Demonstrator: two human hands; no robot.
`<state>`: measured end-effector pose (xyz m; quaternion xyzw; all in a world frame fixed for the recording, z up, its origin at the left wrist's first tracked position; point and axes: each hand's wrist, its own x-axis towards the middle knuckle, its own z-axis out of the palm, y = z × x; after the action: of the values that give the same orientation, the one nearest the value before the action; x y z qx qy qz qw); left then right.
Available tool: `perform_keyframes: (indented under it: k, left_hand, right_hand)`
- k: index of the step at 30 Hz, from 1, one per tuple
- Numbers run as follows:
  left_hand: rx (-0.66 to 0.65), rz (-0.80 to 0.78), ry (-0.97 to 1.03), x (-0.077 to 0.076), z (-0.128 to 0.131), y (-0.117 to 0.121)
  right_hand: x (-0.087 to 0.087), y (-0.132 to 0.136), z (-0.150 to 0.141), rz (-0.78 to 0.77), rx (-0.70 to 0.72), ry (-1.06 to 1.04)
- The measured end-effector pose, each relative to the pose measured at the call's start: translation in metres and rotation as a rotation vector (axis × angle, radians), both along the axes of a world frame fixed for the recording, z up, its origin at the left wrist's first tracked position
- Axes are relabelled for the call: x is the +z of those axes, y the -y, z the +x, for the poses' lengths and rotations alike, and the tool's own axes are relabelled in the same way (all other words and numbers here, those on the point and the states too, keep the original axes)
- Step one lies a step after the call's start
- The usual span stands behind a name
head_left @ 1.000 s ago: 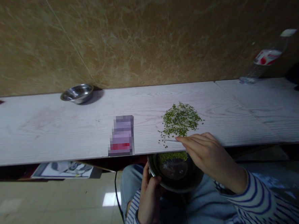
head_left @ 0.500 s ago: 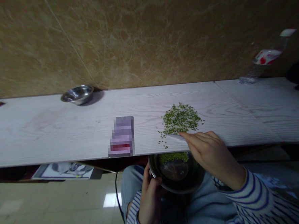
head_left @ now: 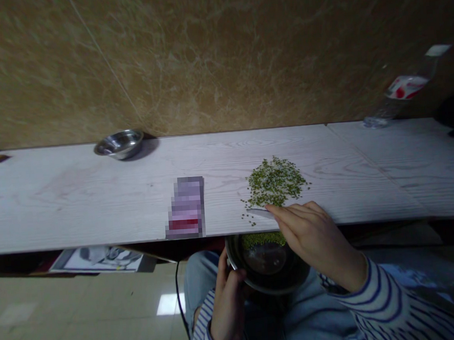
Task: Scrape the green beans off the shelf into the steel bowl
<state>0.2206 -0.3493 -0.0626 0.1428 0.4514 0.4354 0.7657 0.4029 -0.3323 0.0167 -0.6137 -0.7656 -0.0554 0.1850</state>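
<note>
Small green beans [head_left: 276, 180], which look like mung beans, lie spread on the pale wooden table near its front edge. My right hand [head_left: 311, 231] pinches a thin, flat, pale piece [head_left: 259, 212] that looks like a card, its far end at the near side of the beans. Most of that piece is hidden under my fingers. Below the table edge, over my lap, my left hand [head_left: 229, 298] grips the rim of a metal bowl [head_left: 271, 290]. More green beans are gathered at the bowl's far side; my right hand covers part of its right rim.
A small metal bowl [head_left: 120, 146] stands at the back left by the wall. Left of the beans lies a blurred-out flat rectangular object [head_left: 186, 206]. A clear plastic bottle [head_left: 402, 90] stands at the back right. Beneath the table is an open drawer [head_left: 101, 259], with a black cable [head_left: 177, 291] hanging nearby.
My right hand and the flat piece have moved a little left and toward the table's front edge. My left hand and the bowl under the edge look unmoved.
</note>
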Motion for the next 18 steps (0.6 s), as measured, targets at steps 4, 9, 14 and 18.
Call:
perform_keyframes:
  k: [4,9,14,18]
  left_hand:
    - [0.006,0.010,-0.006,0.000,-0.002,0.000]
    - [-0.006,0.002,-0.002,0.000,-0.003,0.000]
    - [0.009,0.010,-0.030,0.000,-0.003,-0.001]
    - [0.010,0.003,-0.025,0.000,-0.004,-0.002]
  right_hand:
    - [-0.001,-0.005,0.005,0.016,-0.062,0.035]
    - [-0.002,-0.007,0.012,0.030,-0.104,0.043]
    - [-0.002,-0.011,0.005,0.016,-0.092,0.028]
    - [-0.002,-0.014,-0.003,0.005,-0.099,0.045]
